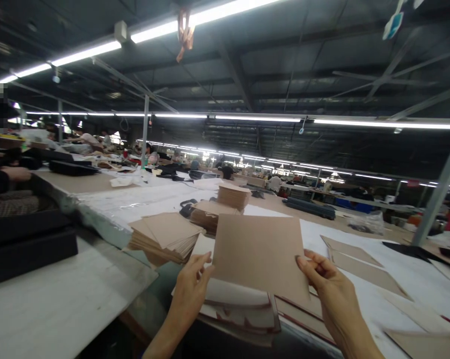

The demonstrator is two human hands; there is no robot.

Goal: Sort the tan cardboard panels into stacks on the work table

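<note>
A flat brown cardboard sheet (260, 254) is held up, tilted, in front of me. My right hand (327, 286) pinches its right edge, thumb on the near face and fingers behind. At the left edge, my left hand (191, 286) is closed on the sheet with bent fingers. Beneath the sheet, pale panels with dark red edges (243, 311) lie in a pile at the table's front, partly hidden. To the left of the sheet stands a fanned stack of brown cardboard (165, 232).
Further cardboard stacks (234, 197) stand behind. Flat brown panels (369, 271) lie on the white-covered table at right. A lower pale tabletop (93, 299) with black boxes (30, 244) is at left, near a seated person's sleeve. A metal post (439, 187) rises at right.
</note>
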